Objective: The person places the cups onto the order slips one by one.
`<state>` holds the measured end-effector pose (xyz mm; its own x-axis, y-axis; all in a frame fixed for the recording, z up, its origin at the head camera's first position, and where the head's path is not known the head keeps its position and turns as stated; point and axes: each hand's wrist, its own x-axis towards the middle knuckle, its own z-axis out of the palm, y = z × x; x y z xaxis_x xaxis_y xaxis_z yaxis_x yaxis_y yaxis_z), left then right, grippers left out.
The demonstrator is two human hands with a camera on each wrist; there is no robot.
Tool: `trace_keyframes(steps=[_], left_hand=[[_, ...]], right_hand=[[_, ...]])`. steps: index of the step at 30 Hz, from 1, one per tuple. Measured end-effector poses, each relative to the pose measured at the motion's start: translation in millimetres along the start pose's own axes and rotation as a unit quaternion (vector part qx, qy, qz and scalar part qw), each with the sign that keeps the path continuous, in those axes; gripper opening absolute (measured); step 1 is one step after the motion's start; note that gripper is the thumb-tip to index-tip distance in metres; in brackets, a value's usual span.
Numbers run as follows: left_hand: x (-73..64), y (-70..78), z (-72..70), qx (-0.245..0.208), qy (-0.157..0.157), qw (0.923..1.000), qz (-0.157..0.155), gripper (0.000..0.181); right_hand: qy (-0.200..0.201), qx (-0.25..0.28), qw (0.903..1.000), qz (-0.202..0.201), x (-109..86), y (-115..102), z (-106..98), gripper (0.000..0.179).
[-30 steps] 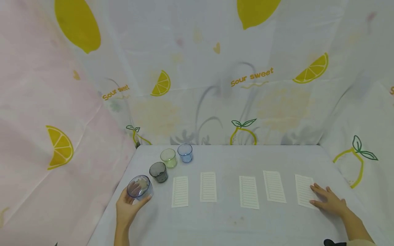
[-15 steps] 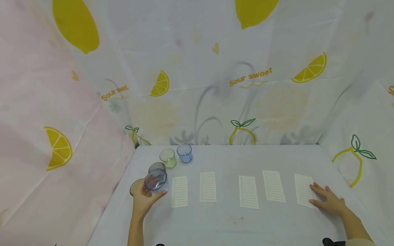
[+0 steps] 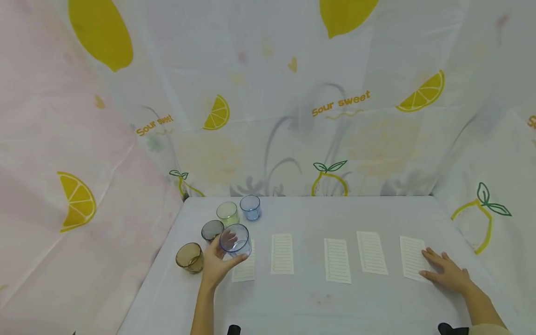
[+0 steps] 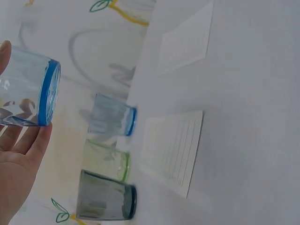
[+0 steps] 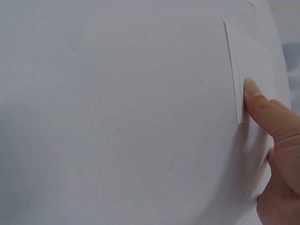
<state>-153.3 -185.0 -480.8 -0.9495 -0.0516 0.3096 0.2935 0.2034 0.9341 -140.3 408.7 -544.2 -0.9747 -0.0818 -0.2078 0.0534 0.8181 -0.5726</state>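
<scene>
My left hand (image 3: 217, 267) grips a clear bluish glass (image 3: 237, 244) by its side, thumb on one side and fingers round the other. In the left wrist view this glass (image 4: 28, 89) is held above the table, its base ringed in darker blue. Below it in the head view lies the leftmost lined paper card (image 3: 244, 270), partly covered by the glass. On the far right, the fingers of my right hand (image 3: 448, 274) rest on the edge of another lined card (image 3: 411, 258). The right wrist view has the thumb (image 5: 258, 101) lying on that card.
Left of the cards stand a brown glass (image 3: 190, 258), a grey glass (image 3: 212, 230), a green glass (image 3: 227, 213) and a blue glass (image 3: 250, 208). Between the outer cards lie a second card (image 3: 282, 254), a third card (image 3: 337, 261) and a fourth card (image 3: 371, 253). A lemon-print curtain hangs behind.
My left hand has carried the bluish glass to the right, from the table's left side to over the leftmost card, uncovering the brown glass. The right hand has stayed in place.
</scene>
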Motion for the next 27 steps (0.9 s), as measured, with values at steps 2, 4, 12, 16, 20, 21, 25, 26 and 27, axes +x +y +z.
trace_keyframes(steps=[2, 4, 12, 16, 20, 21, 25, 26, 27], left_hand=[[1.9, -1.0, 6.6, -0.005, -0.011, 0.9999, 0.005, 0.077], [4.0, -2.1, 13.2, -0.007, -0.025, 0.9996, 0.013, 0.077], [9.4, 19.3, 43.7, -0.031, -0.075, 0.9967, 0.009, 0.078], [9.1, 34.1, 56.1, -0.04, -0.094, 0.9947, 0.008, 0.077], [10.4, 38.2, 67.7, -0.047, -0.109, 0.9929, 0.003, 0.077], [11.0, 39.2, 70.7, -0.048, -0.113, 0.9925, 0.003, 0.077], [14.9, 40.4, 82.5, -0.057, -0.127, 0.9902, 0.006, 0.077], [15.8, 40.4, 85.4, -0.059, -0.13, 0.9897, 0.007, 0.077], [16.6, 40.3, 88.2, -0.062, -0.133, 0.9891, 0.008, 0.078]], right_hand=[[0.0, 0.001, 1.0, 0.001, 0.2, -0.1, 0.0, 0.076], [0.0, 0.003, 1.0, 0.001, 0.2, -0.2, 0.1, 0.076], [0.001, 0.006, 1.0, 0.004, -1.0, -1.0, 1.3, 0.077], [0.001, 0.016, 0.9999, 0.003, -1.7, -3.1, 2.0, 0.077], [-0.001, 0.019, 0.9998, 0.003, -2.3, -3.7, 2.4, 0.077], [0.001, 0.015, 0.9999, 0.001, -2.3, -3.4, 2.3, 0.076], [0.007, 0.006, 1.0, -0.004, -2.2, -2.4, 1.5, 0.075], [0.009, 0.005, 0.9999, -0.006, -2.1, -2.2, 1.3, 0.075], [0.009, 0.006, 0.9999, -0.007, -2.0, -2.0, 1.2, 0.074]])
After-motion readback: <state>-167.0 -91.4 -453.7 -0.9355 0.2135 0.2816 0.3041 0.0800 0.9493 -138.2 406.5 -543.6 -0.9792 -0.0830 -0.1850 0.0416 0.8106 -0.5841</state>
